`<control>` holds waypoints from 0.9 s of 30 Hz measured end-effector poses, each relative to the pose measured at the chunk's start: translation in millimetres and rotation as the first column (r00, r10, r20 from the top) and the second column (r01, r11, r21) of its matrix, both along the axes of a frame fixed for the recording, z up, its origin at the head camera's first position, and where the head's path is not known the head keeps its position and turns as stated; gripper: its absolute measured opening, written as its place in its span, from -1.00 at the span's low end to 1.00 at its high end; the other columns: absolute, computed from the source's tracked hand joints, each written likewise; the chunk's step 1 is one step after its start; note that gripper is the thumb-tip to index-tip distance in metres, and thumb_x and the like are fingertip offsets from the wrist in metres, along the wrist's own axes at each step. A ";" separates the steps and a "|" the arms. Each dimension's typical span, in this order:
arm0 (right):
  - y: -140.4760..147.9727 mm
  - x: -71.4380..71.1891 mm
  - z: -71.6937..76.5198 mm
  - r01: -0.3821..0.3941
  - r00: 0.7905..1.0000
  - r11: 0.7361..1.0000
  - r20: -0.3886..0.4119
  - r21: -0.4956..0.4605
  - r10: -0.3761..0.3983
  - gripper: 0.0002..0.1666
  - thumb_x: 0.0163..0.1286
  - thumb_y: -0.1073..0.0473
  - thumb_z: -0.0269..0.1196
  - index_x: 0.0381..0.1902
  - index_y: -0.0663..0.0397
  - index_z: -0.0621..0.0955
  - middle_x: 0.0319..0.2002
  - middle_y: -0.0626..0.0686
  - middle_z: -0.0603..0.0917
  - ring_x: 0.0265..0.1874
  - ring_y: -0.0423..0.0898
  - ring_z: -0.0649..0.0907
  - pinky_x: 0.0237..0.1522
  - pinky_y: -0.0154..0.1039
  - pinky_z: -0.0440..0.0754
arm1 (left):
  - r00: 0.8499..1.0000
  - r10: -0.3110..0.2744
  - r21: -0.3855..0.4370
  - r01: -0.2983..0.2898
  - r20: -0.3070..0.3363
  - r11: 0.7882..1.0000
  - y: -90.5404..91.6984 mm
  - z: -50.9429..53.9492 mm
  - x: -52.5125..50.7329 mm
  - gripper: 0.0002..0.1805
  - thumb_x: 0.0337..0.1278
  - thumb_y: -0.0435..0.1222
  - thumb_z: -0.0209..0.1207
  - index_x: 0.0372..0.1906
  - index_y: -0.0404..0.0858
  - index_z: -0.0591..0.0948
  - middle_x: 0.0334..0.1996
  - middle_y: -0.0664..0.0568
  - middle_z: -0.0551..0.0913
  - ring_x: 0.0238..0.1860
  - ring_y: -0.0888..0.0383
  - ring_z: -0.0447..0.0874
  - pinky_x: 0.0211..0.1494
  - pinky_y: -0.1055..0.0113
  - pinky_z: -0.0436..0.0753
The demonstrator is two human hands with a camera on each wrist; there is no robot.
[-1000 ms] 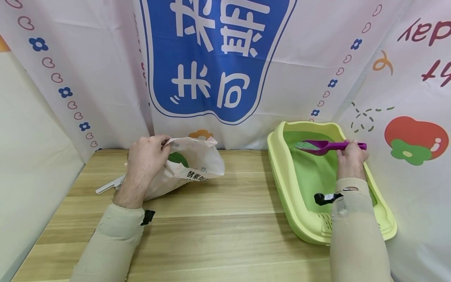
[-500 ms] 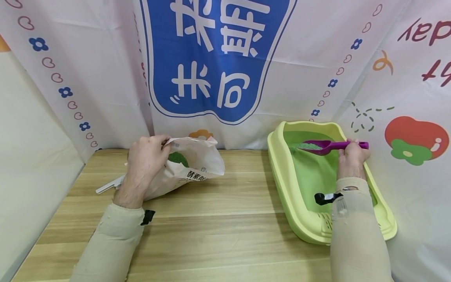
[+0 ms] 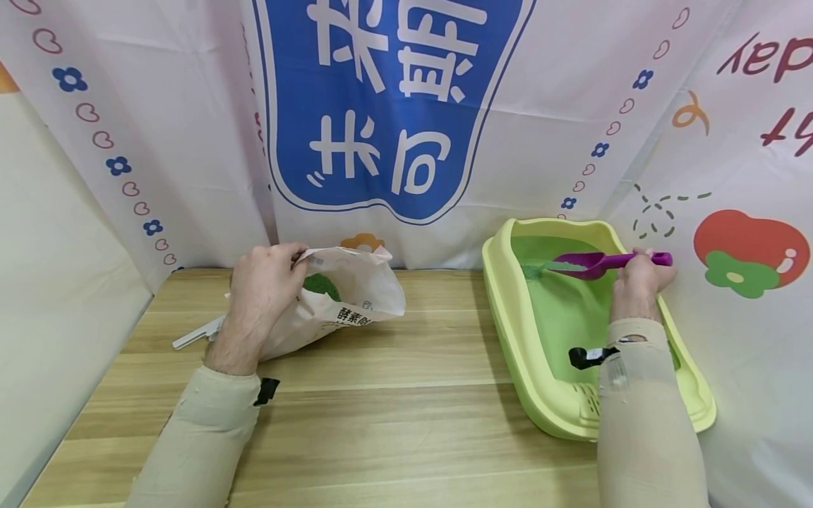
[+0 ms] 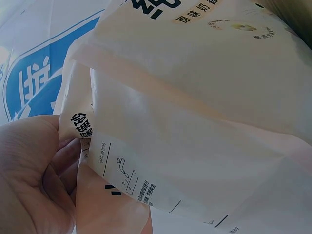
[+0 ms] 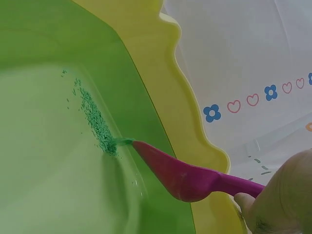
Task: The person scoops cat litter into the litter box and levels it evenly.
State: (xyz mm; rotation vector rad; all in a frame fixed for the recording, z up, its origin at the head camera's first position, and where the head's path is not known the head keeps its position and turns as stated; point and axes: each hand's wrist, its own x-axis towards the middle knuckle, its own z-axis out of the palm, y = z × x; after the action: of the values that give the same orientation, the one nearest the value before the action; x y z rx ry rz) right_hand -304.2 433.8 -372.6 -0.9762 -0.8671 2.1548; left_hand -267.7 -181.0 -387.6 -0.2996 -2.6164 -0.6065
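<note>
Hands: L hand (image 3: 263, 289) pinches bag (image 3: 305, 328), well L of tray (image 3: 523, 346); R hand (image 3: 638, 280), nearer tray, grips scoop (image 3: 589, 267), long axis approx. L–R over it, tip L, spilling pellets (image 5: 95, 117).

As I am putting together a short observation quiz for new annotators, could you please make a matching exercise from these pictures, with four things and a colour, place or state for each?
Column one
1. Scoop
2. Bag
3. Tray
4. Left hand

Column two
A. Yellow-rimmed, at the right of the table
B. Gripping a printed surface's edge
C. Purple, pouring green pellets
D. Whitish, mouth open

Pairs: 1-C, 2-D, 3-A, 4-B.
</note>
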 end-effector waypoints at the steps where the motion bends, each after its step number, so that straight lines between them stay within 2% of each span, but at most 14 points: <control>1: 0.0 0.2 0.5 0.000 1.000 1.000 -0.003 0.005 0.000 -0.89 0.92 0.16 0.08 0.25 -0.15 0.48 0.05 -0.11 0.59 0.26 -0.21 0.61 0.36 -0.42 0.72 | 1.000 0.000 -0.001 0.000 0.000 1.000 0.0 0.1 -0.1 -0.77 0.64 -0.36 0.33 0.14 -0.31 0.91 -0.08 -0.34 0.96 -0.20 -0.43 0.98 -0.20 -0.31 0.85; 8: 1.2 -2.4 2.3 0.046 0.998 0.998 -0.048 0.030 -0.045 -0.86 0.89 0.27 0.09 0.20 -0.10 0.47 0.03 -0.12 0.52 0.21 -0.24 0.56 0.45 -0.51 0.60 | 1.000 0.000 -0.007 0.000 0.003 1.000 0.5 0.7 -0.2 -0.77 0.64 -0.36 0.33 0.14 -0.31 0.91 -0.08 -0.34 0.96 -0.22 -0.42 0.97 -0.21 -0.29 0.84; 12: 2.1 -2.2 3.2 0.052 0.999 0.996 -0.022 0.078 -0.050 -0.87 0.90 0.24 0.10 0.21 -0.12 0.47 0.01 -0.13 0.54 0.21 -0.27 0.56 0.41 -0.57 0.50 | 1.000 0.002 -0.007 -0.002 0.010 1.000 0.4 0.8 0.3 -0.77 0.64 -0.36 0.33 0.14 -0.30 0.91 -0.07 -0.34 0.96 -0.21 -0.41 0.98 -0.20 -0.29 0.84; 16: 2.4 -0.2 5.1 0.049 0.999 0.994 -0.019 0.101 -0.047 -0.81 0.90 0.22 0.10 0.29 -0.15 0.46 0.08 -0.15 0.55 0.28 -0.29 0.56 0.45 -0.58 0.47 | 1.000 0.004 -0.009 -0.003 0.013 1.000 0.2 0.5 0.3 -0.77 0.64 -0.36 0.33 0.15 -0.30 0.90 -0.07 -0.35 0.96 -0.20 -0.42 0.98 -0.20 -0.30 0.85; 21: 0.9 3.5 8.2 0.044 0.998 0.992 -0.047 0.118 -0.039 -0.66 0.90 0.24 0.10 0.46 -0.18 0.44 0.32 -0.17 0.55 0.46 -0.30 0.55 0.55 -0.58 0.46 | 1.000 0.007 -0.014 -0.006 0.017 1.000 0.3 0.2 0.0 -0.77 0.65 -0.36 0.33 0.16 -0.30 0.90 -0.06 -0.34 0.96 -0.19 -0.42 0.98 -0.19 -0.29 0.85; 27: -2.1 5.9 12.1 0.034 0.998 0.988 -0.052 0.147 -0.027 -0.55 0.91 0.24 0.07 0.58 -0.24 0.43 0.37 -0.16 0.56 0.49 -0.30 0.56 0.59 -0.55 0.46 | 1.000 0.010 -0.017 -0.010 0.021 1.000 0.6 0.4 0.1 -0.76 0.66 -0.35 0.33 0.16 -0.30 0.90 -0.05 -0.34 0.96 -0.19 -0.41 0.98 -0.21 -0.28 0.85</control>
State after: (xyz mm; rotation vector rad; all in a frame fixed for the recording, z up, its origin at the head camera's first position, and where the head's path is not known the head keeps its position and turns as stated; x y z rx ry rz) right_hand -298.2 431.8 -360.5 -0.8526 -0.9668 2.0478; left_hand -267.7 -180.4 -387.1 -0.2870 -2.6431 -0.5870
